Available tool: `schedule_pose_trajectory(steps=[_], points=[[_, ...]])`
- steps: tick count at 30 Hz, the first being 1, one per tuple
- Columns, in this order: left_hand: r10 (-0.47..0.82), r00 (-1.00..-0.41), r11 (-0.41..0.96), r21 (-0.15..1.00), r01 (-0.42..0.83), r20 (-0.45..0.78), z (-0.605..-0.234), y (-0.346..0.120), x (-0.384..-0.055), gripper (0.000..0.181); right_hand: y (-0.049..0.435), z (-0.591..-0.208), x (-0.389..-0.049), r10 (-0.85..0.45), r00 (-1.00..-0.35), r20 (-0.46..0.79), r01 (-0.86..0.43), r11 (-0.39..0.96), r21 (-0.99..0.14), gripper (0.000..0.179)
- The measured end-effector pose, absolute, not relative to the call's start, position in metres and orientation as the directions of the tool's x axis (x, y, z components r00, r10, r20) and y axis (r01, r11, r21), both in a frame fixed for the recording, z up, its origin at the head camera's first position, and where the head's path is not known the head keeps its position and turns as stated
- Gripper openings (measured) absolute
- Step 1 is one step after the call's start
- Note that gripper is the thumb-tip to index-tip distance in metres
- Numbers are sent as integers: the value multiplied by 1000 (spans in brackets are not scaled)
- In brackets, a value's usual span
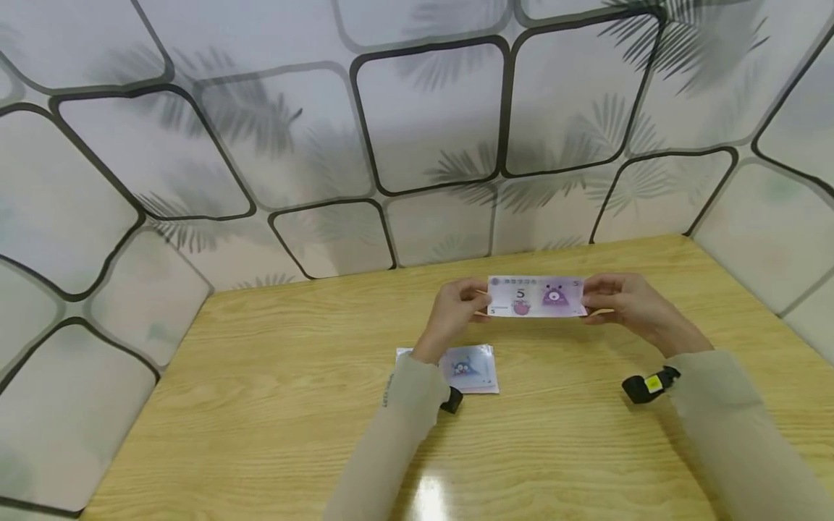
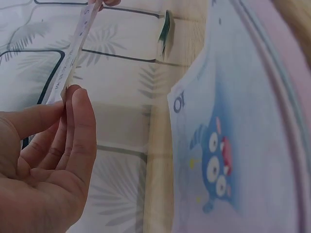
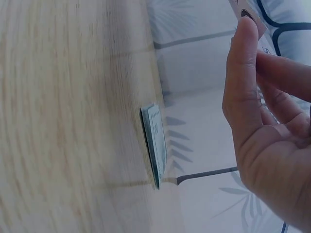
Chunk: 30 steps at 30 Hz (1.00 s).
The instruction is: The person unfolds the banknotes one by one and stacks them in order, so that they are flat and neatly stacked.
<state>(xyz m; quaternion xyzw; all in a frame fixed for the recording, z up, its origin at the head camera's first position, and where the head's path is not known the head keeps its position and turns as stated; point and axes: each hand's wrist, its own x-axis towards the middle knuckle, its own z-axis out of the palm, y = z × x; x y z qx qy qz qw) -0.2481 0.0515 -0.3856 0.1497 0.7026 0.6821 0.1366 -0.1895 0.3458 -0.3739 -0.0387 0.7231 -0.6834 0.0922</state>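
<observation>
A purple play banknote (image 1: 504,297) marked 5, with a cartoon monster on it, is stretched level between both hands above the table. My left hand (image 1: 452,312) pinches its left end between thumb and fingers. At the other end, my right hand (image 1: 630,304) pinches it the same way. Below the left wrist lies a pile of play banknotes (image 1: 482,373), partly covered by the sleeve; its top note (image 2: 248,160) shows a blue monster and a 10. A folded-looking green stack of notes (image 3: 156,141) lies on the table in the right wrist view, hidden in the head view.
The wooden table (image 1: 274,405) runs back to a patterned wall covering (image 1: 436,116) of dark-lined panels and leaf prints, which also closes in both sides. A black wrist camera (image 1: 641,387) with a yellow label hangs by the right sleeve.
</observation>
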Motion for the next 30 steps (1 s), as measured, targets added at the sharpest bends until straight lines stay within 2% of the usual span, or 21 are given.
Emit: schedule_pose_trajectory(steps=[8,13,23,30], points=[[380,-925,-6,1000,28,29,-382,36,-246,32,335,-372,-191,-219,-974,-55,40,74,-996,21],[390,-920,-4,999,42,40,-381,28,-246,41,329,-371,-190,-220,-973,-66,60,34,-998,18],[380,-923,27,997,77,61,-381,11,-243,43,313,-368,-194,-278,-960,-23,20,13,-1000,43],[385,-921,43,996,82,59,-380,-3,-240,44,300,-366,-197,-280,-959,-34,7,98,-995,41]])
